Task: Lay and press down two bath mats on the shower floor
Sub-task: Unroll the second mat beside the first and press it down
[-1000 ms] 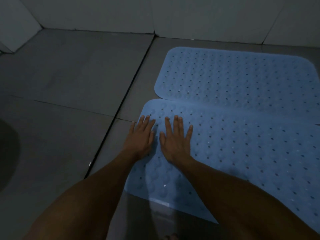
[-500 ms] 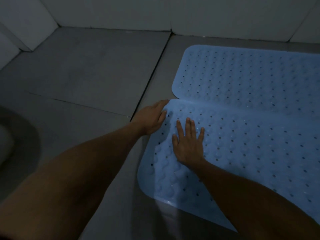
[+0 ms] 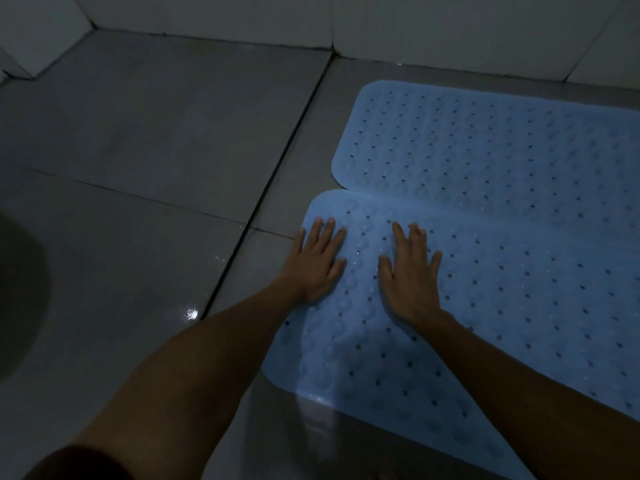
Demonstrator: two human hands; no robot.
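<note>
We've got both blue mats down on the grey tiled floor (image 3: pixel 145 140): the far mat (image 3: pixel 502 143) sits near the back wall (image 3: pixel 415 22), and the near mat (image 3: pixel 502 306) lies just beside it, their long edges meeting or slightly overlapping (hard to say which in this dim light). Our left hand (image 3: pixel 317 263) lies flat at the near mat's left end, fingers straight and fairly close together, and our right hand (image 3: pixel 410 271) is flat beside it, fingers a bit more spread. These look like thin, floppy rubber, so we'd press with palms rather than pinch. There's open tile to the left for shuffling, while the wall hems in the far mat.
</note>
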